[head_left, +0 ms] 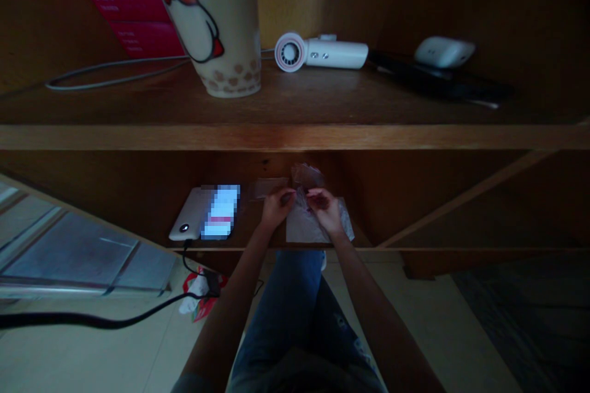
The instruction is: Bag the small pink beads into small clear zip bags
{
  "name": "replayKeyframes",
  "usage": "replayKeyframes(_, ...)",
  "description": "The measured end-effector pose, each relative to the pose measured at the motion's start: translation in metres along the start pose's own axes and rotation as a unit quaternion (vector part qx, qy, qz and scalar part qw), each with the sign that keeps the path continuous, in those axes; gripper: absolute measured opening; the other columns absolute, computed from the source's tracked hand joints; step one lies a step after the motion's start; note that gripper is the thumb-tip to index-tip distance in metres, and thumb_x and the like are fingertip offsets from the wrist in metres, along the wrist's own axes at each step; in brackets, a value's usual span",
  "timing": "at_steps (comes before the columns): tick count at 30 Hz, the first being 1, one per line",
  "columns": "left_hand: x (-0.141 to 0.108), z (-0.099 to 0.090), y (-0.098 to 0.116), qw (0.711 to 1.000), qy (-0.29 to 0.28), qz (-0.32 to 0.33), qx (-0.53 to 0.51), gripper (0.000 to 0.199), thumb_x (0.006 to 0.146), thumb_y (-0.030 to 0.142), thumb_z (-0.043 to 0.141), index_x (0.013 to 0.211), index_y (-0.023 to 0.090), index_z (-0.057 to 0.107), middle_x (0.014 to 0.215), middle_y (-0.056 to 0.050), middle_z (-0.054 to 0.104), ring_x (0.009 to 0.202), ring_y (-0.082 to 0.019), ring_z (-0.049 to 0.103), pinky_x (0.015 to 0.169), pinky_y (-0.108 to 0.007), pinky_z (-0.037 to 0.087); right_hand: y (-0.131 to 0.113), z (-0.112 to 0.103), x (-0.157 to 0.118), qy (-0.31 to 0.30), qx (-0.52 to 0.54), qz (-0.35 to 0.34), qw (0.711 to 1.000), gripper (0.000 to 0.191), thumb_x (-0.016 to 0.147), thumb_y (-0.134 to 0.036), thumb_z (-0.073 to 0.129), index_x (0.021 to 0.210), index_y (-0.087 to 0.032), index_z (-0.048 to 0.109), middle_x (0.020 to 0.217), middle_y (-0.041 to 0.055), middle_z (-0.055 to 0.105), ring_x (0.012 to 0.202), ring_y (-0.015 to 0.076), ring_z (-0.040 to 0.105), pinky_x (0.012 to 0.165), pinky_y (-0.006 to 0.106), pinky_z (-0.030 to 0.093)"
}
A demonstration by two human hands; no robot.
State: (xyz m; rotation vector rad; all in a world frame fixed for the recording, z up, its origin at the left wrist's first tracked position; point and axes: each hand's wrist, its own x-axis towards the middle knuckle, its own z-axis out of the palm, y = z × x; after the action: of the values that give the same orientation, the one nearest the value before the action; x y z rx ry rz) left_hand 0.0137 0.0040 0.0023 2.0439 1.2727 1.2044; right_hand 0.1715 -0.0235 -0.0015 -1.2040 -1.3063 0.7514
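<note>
Wooden shelf runs across the top of my feed, carrying a tall penguin cup and a white fan. Below it, on the tabletop, I have the left hand and right hand close together, both in a narrow pinch on a crumpled clear wrapper, just above a white sheet. A second clear sleeve lies just beside the left hand. Farther left sits a lit phone, its black cable running down past the tabletop's edge.
</note>
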Motion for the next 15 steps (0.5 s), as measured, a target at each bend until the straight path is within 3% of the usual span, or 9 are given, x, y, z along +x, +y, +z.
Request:
replayKeyframes(8, -0.0005, 0.0022, -0.0045, 1.000, 0.002, -0.020, -0.015, 0.015, 0.080, 0.025, 0.055, 0.089, 0.019, 0.065, 0.088, -0.004, 0.068, 0.079, -0.015, 0.063, 0.073, -0.026, 0.050, 0.0063, -0.0002, 0.0008, 0.009, 0.061, 0.001, 0.998, 0.021, 0.070, -0.023, 0.058, 0.090, -0.020, 0.060, 0.082, 0.0020, 0.065, 0.072, 0.0152, 0.061, 0.065, 0.028, 0.049)
replayKeyframes(12, -0.0005, 0.0020, -0.0061, 0.998, 0.024, -0.024, -0.048, 0.017, 0.080, 0.026, 0.054, 0.090, 0.018, 0.065, 0.088, -0.005, 0.067, 0.079, -0.015, 0.063, 0.071, -0.025, 0.050, 0.0055, -0.0013, 0.0009, 0.032, 0.017, 0.001, 0.999, 0.018, 0.073, -0.026, 0.056, 0.091, -0.022, 0.059, 0.079, 0.0005, 0.064, 0.071, 0.0149, 0.060, 0.066, 0.028, 0.048)
replayKeyframes(15, 0.0000, 0.0008, -0.0053, 0.995, 0.059, -0.029, -0.071, 0.016, 0.079, 0.025, 0.055, 0.090, 0.017, 0.064, 0.087, -0.005, 0.067, 0.076, -0.014, 0.063, 0.069, -0.024, 0.050, 0.0012, -0.0006, -0.0002, 0.009, -0.025, 0.009, 1.000, 0.021, 0.073, -0.029, 0.058, 0.093, -0.024, 0.058, 0.073, -0.0009, 0.063, 0.065, 0.0144, 0.059, 0.062, 0.026, 0.047)
